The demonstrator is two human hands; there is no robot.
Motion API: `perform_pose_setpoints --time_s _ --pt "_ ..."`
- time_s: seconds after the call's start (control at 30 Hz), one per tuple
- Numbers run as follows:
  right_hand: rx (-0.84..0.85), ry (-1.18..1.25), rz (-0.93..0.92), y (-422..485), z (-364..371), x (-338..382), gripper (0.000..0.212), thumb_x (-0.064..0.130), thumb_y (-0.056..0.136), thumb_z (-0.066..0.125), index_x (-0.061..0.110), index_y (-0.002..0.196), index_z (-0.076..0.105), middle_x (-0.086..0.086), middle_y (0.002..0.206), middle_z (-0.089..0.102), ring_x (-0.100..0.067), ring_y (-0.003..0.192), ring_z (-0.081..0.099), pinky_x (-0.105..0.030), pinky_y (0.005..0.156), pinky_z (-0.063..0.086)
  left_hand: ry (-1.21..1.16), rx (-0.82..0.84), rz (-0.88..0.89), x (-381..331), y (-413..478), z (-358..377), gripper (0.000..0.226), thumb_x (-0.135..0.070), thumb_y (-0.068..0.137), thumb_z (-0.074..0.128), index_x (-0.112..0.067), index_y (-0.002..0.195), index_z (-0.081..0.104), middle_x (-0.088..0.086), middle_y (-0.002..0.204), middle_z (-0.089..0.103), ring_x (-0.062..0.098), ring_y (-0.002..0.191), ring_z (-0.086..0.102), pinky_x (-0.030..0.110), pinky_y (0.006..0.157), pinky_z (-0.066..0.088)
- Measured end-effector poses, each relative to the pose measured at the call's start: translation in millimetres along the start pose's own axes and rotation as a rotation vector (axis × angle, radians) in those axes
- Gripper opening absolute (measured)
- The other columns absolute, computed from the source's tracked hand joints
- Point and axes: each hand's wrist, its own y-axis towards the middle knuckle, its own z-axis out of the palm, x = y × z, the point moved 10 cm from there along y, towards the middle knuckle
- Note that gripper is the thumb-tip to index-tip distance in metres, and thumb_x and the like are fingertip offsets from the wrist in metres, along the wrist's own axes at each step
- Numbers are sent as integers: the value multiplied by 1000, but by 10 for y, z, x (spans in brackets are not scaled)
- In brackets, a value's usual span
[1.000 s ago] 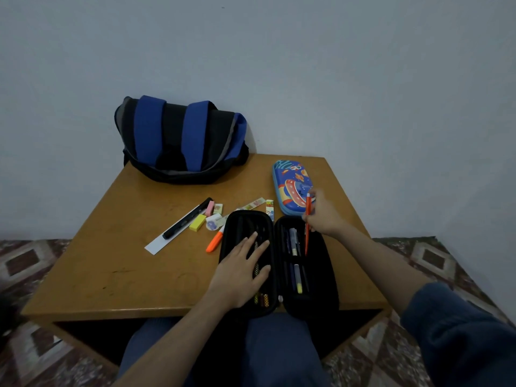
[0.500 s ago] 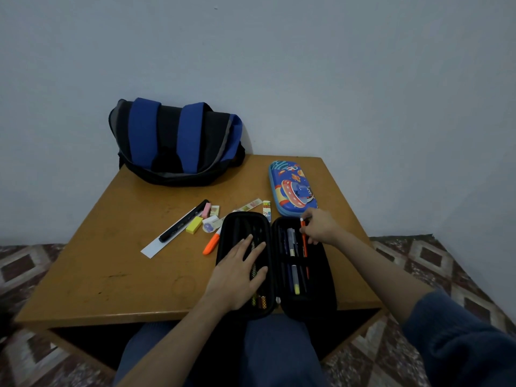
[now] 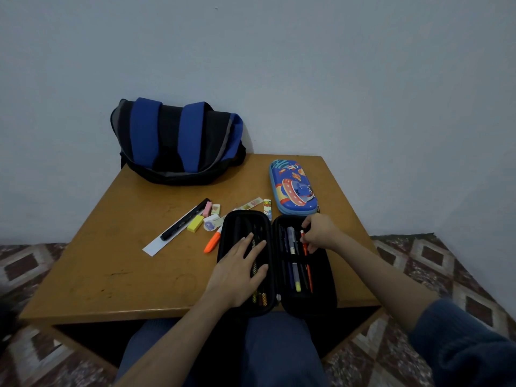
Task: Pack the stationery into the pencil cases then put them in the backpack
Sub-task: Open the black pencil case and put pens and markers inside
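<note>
A black pencil case [image 3: 321, 297] lies open at the table's front edge with pens in both halves. My left hand [image 3: 240, 269] rests flat with spread fingers on its left half. My right hand [image 3: 319, 231] pinches the top of an orange pencil [image 3: 308, 270] that lies in the right half. A closed blue patterned pencil case [image 3: 293, 187] sits behind it. Loose on the table are an orange highlighter [image 3: 212, 242], a black marker [image 3: 184, 219] on a white ruler [image 3: 156, 247], a yellow eraser [image 3: 195, 223] and small erasers. The blue and black backpack [image 3: 178, 141] stands at the back left.
The wooden table [image 3: 111, 269] stands against a pale wall. A small printed box [image 3: 267, 209] and a sticker strip [image 3: 251, 203] lie behind the black case. Patterned floor tiles show on both sides. My knees are under the front edge.
My right hand brought the orange pencil down from upright above the case and laid it in the right half. My left hand has stayed on the left half.
</note>
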Motion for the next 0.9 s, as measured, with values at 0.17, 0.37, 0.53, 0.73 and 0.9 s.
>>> perform_pose_setpoints --time_s 0.17,0.37,0.53,0.73,0.9 --pt "-38 -57 -33 -36 -2 39 25 -2 86 56 -4 111 56 -12 71 62 -16 53 59 -35 69 58 -3 0 -2 -2 -6 -7 57 -50 98 28 -34 149 9 -7 159 0 10 145 1 29 115 20" --pt "-74 -82 -54 -69 -3 46 25 -3 88 54 -1 112 56 -10 72 59 -19 53 60 -37 66 59 -45 0 -4 -1 -14 -22 57 -50 97 30 -34 149 12 -7 159 2 10 145 3 30 115 22" --pt "-143 -147 -64 -103 -88 121 24 3 87 55 -8 108 60 -13 74 59 -22 55 57 -36 63 57 -333 -191 -59 131 -77 -309 50 -42 98 36 -27 146 28 -10 156 16 8 142 16 26 110 24" --pt "-236 -207 -200 -118 -198 446 29 15 88 61 4 115 62 -12 116 62 -24 109 56 -31 84 50 -241 -293 -303 1005 -273 -609 52 -43 98 34 -24 146 28 -3 156 17 17 143 19 37 111 27" --pt "-264 -143 -303 -115 -52 839 17 12 86 60 6 100 69 -10 105 65 -23 100 58 -30 79 48 -132 -279 -567 1832 -598 -747 56 -40 98 37 -14 147 28 5 158 12 27 143 18 45 115 24"
